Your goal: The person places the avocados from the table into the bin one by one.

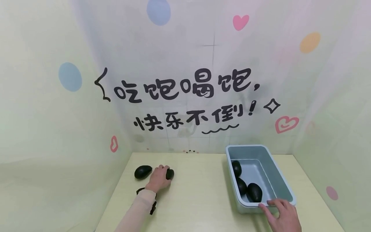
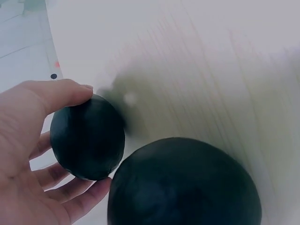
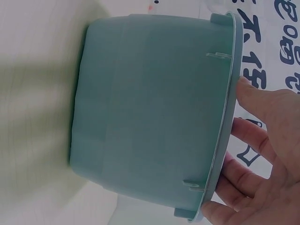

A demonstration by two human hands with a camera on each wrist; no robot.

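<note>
Black avocado (image 2: pixel 87 137) pinched in the left hand (image 1: pixel 158 178) looks slick; its neighbour (image 2: pixel 185 185), right beside the grip, could get nudged rolling. Right hand (image 1: pixel 282 214) fingers rest on the tub (image 1: pixel 278 180) rim.

Left hand (image 2: pixel 28 154) grips one dark avocado (image 2: pixel 87 137) — a second avocado (image 2: pixel 185 185) just beside it

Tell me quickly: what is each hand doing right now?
Left hand: grips a dark avocado.
Right hand: fingers rest on the blue bin rim; grip cannot be told.
</note>
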